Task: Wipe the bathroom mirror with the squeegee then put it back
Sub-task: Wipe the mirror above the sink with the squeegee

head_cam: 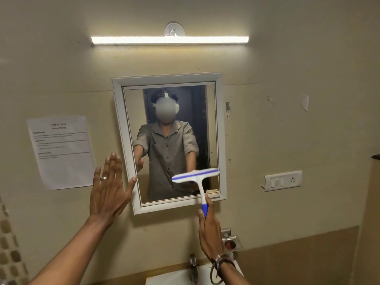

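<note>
Two bare forearms rise from the bottom edge toward the mirror, a white-framed rectangle hung on a beige wall. Below the mirror's lower right corner, the right hand is wrapped around the blue grip of the squeegee, with bangles and a cord at the wrist. From that grip the white stem runs up over the frame's bottom edge, and the white blade with its blue stripe lies tilted across the lower right part of the glass, its right end higher and reaching the inner edge of the frame; whether the blade actually touches the glass cannot be told. Just left of the mirror's lower left corner, the left hand is held up flat with fingers spread, holding nothing, a ring on one finger and the thumb tip overlapping the frame's left side. Reflected in the glass is the person in a grey-brown buttoned shirt, both arms stretched forward. Left of the mirror a printed sheet is stuck to the wall. Above the mirror a tube light glows. Right of the mirror sits a switch plate. Beneath the mirror stand a metal tap and the edge of a white basin.
</note>
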Tool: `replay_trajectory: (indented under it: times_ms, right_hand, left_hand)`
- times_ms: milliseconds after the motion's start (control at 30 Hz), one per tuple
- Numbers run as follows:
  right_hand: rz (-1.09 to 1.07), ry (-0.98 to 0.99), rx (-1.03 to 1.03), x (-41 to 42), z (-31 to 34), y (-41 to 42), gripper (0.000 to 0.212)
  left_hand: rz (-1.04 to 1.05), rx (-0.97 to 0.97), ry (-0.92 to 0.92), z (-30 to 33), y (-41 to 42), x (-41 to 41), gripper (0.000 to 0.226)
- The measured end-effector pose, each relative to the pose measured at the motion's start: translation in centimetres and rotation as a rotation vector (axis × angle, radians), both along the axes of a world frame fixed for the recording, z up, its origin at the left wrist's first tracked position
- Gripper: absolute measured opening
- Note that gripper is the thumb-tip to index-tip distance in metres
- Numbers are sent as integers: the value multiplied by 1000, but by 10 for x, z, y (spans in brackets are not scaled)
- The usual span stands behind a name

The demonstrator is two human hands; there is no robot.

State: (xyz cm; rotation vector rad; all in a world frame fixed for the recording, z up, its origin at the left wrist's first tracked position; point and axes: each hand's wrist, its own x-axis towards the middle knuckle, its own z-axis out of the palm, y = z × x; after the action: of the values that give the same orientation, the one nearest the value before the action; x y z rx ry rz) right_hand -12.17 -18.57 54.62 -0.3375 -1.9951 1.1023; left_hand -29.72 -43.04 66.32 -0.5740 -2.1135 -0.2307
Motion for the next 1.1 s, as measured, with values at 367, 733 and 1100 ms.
replay_trajectory:
  times_ms: [367, 733, 1100]
  right_hand:
    - [-18, -83, -44, 14, -41, 3, 52]
    - [-99, 35, -11, -1, -23, -12, 58]
    - [-30, 11, -48, 1, -36, -42, 56]
  left_hand:
    - [14, 16, -32, -5, -5, 0, 89]
    - [11, 0, -23, -8, 7, 5, 87]
    - [25, -17, -51, -6, 7, 7, 87]
